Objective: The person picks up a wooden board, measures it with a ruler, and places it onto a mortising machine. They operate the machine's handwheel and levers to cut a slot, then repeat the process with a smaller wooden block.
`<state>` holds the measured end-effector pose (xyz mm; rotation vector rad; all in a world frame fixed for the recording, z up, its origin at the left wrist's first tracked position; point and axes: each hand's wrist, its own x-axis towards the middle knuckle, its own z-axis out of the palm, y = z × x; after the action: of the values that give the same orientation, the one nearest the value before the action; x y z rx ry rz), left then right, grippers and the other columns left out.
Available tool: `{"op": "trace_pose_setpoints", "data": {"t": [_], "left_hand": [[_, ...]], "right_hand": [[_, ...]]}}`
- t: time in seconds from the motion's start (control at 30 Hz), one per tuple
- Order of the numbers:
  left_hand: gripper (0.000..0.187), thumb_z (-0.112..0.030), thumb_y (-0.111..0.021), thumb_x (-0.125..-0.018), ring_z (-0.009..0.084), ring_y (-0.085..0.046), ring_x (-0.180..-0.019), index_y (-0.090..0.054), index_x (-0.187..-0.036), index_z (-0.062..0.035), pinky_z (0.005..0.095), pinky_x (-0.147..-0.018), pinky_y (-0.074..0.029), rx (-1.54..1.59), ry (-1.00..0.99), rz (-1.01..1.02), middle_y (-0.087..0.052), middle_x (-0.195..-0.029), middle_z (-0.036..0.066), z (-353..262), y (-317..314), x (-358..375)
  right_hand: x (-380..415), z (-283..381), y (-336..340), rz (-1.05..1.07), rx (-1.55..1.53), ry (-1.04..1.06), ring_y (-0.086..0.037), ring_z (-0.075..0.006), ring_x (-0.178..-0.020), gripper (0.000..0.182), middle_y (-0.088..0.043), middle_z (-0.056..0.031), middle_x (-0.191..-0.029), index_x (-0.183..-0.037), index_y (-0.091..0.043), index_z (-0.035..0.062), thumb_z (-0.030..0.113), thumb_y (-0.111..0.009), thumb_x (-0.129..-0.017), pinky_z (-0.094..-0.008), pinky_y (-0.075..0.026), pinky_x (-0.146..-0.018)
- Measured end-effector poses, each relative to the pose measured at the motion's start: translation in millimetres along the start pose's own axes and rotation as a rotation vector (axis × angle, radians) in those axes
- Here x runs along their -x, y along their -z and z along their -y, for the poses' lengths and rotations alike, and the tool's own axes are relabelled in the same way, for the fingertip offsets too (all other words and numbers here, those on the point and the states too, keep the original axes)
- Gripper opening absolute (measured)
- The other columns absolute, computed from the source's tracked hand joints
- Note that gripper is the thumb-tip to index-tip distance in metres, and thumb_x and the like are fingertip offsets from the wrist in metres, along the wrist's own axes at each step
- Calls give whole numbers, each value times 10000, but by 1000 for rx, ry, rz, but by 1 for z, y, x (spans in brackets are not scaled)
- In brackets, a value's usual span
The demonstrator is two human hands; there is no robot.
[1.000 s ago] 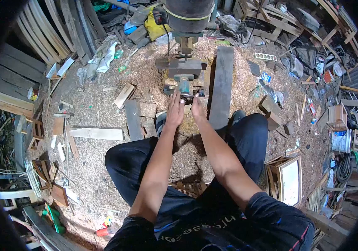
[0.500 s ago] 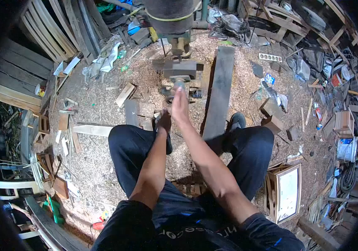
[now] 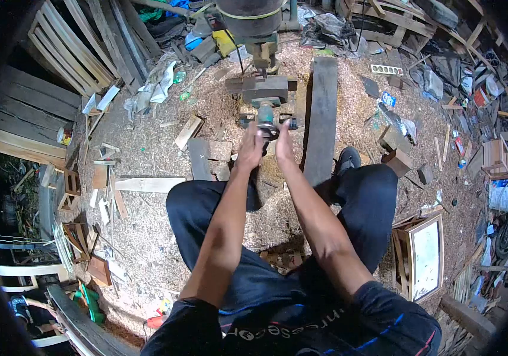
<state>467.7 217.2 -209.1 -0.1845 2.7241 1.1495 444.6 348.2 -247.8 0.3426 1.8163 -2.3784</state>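
Between my two hands, near the centre of the view, is a teal and black hand wheel or tool part (image 3: 267, 124). My left hand (image 3: 250, 148) is at its lower left side, fingers pointing forward and the thumb near the dark rim. On its right side is my right hand (image 3: 285, 142), fingers pointing forward. Whether the fingers grip it is too small to tell. Just beyond it a grey metal block (image 3: 265, 90) sits at the foot of a machine with a dark drum (image 3: 248, 18). A long grey board (image 3: 323, 113) lies to the right.
Shavings cover the ground (image 3: 147, 231). Wood offcuts lie about, including a small block (image 3: 189, 132) and a pale strip (image 3: 150, 184) at the left. A framed panel (image 3: 426, 257) stands at lower right. Planks (image 3: 70, 47) lean at upper left. My knees flank the work.
My left hand has moved forward, up beside the teal and black part. My right hand has shifted right to its other side. The whole view has shifted slightly.
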Motion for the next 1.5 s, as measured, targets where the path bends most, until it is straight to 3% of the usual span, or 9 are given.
{"op": "trace_pose_setpoints", "data": {"t": [0.07, 0.23, 0.4, 0.57, 0.73, 0.93, 1.2, 1.43, 1.5], "left_hand": [[713, -559, -85, -977, 411, -366, -1332, -359, -1447, -98, 436, -1119, -272, -441, 245, 250, -407, -1428, 243, 33, -7, -9], [777, -603, -91, -957, 426, -375, -1320, -360, -1437, -54, 437, -1123, -265, 94, 510, 81, -406, -1422, 253, 77, -9, -10], [821, -641, -80, -940, 367, -262, -1403, -300, -1473, -56, 387, -1159, -191, 181, 182, -12, -320, -1493, 223, 10, 11, -1], [739, -585, -90, -972, 315, -140, -1451, -233, -1502, -90, 386, -1184, -141, 161, -190, -38, -191, -1561, 153, 15, -15, -21], [730, -559, -106, -981, 351, -224, -1420, -322, -1462, -55, 387, -1167, -191, 4, 463, 211, -293, -1514, 188, 64, -9, -25], [604, -442, -200, -1011, 365, -283, -1394, -328, -1459, -58, 405, -1158, -197, 269, -276, -244, -327, -1498, 196, 11, -9, -16], [874, -685, -122, -928, 374, -322, -1374, -345, -1443, -15, 379, -1128, -243, 543, 455, 66, -355, -1474, 233, 162, -82, -68], [635, -485, -103, -1010, 361, -161, -1440, -277, -1486, -101, 464, -1174, -98, 166, -261, -270, -292, -1514, 196, -5, -36, -22], [708, -558, -59, -976, 358, -143, -1443, -206, -1504, -111, 462, -1174, -74, 239, 22, -149, -261, -1532, 182, 21, -45, -33]], "right_hand": [[33, 61, -25, 140, -423, -7, -541, -262, -1186, 846, -676, -192, -1036, -1327, -467, -16, 652, -103, -958, -415, -290, -1091], [12, 75, -16, 37, -109, 128, -618, -276, -1044, 805, -696, -165, -922, -1287, -501, 10, 633, -103, -968, -412, -375, -1026], [-9, -32, 44, -310, -243, -278, -510, -283, -1222, 799, -611, -209, -1198, -1340, -454, -5, 625, -127, -974, -394, -293, -1098], [14, -1, -5, 45, -52, 133, -531, -291, -1189, 770, -638, -214, -1132, -1327, -447, -39, 586, -144, -993, -393, -291, -1093], [32, 70, -44, 82, 90, 260, -648, -279, -870, 713, -692, -105, -836, -1239, -527, -15, 555, -166, -1008, -388, -437, -949], [-31, -44, 29, -115, 296, 28, -487, -303, -1206, 762, -542, -210, -1260, -1317, -463, -52, 576, -170, -1000, -397, -324, -1066], [17, 59, -26, 183, -132, 120, -549, -283, -1167, 774, -592, -219, -1209, -1285, -496, -54, 572, -142, -999, -401, -388, -1037], [-24, -41, 33, -85, 180, -101, -347, -279, -1349, 765, -387, -202, -1450, -1406, -396, -30, 576, -163, -1000, -375, -228, -1128], [-18, -31, 13, 84, 362, 49, -342, -298, -1358, 765, -400, -225, -1428, -1391, -388, -45, 562, -134, -999, -396, -222, -1141]]}}
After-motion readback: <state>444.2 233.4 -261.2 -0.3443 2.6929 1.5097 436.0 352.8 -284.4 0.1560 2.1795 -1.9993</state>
